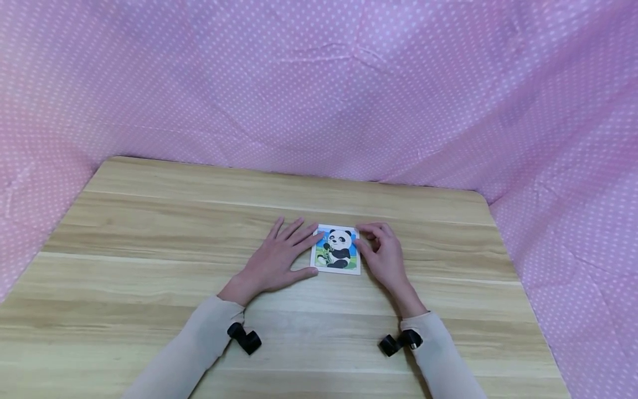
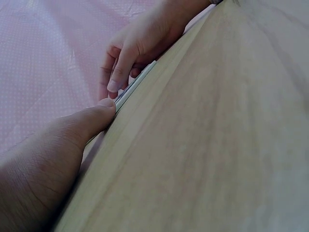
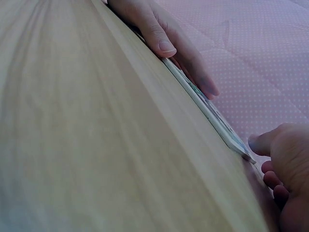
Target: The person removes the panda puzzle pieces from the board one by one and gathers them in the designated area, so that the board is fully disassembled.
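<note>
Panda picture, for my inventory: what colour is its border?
White; the border shows best in the head view.

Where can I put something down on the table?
The table is bare left of the left hand, right of the right hand, and beyond the panda picture, up to the pink cloth. Between the sleeves is bare too, though black wrist devices poke in. Crowded: the picture, with hands at both sides.

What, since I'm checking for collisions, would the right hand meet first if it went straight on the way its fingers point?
Most likely the panda picture: in the head view, the right hand is right at its right edge, though actual contact is unclear.
</note>
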Demonstrator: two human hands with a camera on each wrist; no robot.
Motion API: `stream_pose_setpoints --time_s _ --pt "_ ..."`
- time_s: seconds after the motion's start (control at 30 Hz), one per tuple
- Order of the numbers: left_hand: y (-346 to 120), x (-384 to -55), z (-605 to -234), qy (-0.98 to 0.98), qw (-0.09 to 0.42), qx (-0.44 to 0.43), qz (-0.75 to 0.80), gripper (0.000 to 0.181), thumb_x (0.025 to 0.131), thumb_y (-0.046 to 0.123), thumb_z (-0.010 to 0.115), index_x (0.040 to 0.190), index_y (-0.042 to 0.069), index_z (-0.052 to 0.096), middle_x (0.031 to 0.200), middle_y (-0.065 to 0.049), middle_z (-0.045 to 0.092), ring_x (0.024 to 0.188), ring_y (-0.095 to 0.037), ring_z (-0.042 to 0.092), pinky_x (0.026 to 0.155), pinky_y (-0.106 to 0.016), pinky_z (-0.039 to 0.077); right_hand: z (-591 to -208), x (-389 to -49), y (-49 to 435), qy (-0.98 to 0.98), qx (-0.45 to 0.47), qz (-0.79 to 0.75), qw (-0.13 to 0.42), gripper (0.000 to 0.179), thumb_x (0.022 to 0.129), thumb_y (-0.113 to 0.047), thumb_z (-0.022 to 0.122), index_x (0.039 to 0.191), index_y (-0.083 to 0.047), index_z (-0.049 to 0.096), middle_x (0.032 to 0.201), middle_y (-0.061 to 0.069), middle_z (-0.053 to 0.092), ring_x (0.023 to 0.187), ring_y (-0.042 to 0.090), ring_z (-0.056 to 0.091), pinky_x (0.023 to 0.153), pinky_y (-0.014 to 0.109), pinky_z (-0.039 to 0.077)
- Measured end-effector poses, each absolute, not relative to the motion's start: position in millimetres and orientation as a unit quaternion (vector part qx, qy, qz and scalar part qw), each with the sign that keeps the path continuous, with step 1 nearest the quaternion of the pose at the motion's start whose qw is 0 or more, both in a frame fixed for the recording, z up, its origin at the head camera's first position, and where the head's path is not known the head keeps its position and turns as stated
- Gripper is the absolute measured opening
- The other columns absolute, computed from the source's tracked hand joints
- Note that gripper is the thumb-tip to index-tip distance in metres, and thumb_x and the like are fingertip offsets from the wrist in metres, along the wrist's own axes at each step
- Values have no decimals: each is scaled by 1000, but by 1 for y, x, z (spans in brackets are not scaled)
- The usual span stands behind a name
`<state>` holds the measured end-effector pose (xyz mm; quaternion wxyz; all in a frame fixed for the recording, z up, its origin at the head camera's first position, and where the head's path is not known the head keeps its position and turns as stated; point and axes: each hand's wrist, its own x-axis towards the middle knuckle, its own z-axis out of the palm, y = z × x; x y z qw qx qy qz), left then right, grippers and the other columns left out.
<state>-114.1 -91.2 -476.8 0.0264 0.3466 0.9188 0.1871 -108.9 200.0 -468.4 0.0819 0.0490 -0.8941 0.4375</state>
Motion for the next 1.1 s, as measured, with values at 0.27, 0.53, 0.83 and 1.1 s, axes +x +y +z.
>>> stream_pose_setpoints --time_s 0.27,0.53,0.83,1.1 --pt "-91 -115 -477 918 25 347 191 80 106 69 56 174 30 40 184 3 25 172 -30 13 137 -58 -7 -470 -110 200 -895 52 436 77 34 96 -10 88 129 -7 81 127 10 70 105 25 63 80 27 46" --pt "-90 -115 -478 917 24 346 195 79 106 70 56 173 31 41 183 3 26 172 -30 14 137 -58 -6 -471 -110 201 -899 53 428 74 33 96 -11 89 128 -8 81 127 10 69 105 25 62 81 30 46" --pt "-91 -115 -478 918 25 346 192 78 106 68 57 173 30 42 183 3 26 172 -31 14 137 -60 -5 -470 -111 200 -904 55 417 77 29 96 -11 89 123 -7 82 125 11 68 104 26 61 84 33 46" --pt "-91 -116 -479 919 27 345 189 79 107 70 55 174 31 41 183 3 26 172 -31 14 137 -59 -6 -470 -111 199 -909 56 407 75 28 94 -9 90 121 -7 82 124 12 65 104 27 60 85 36 47"
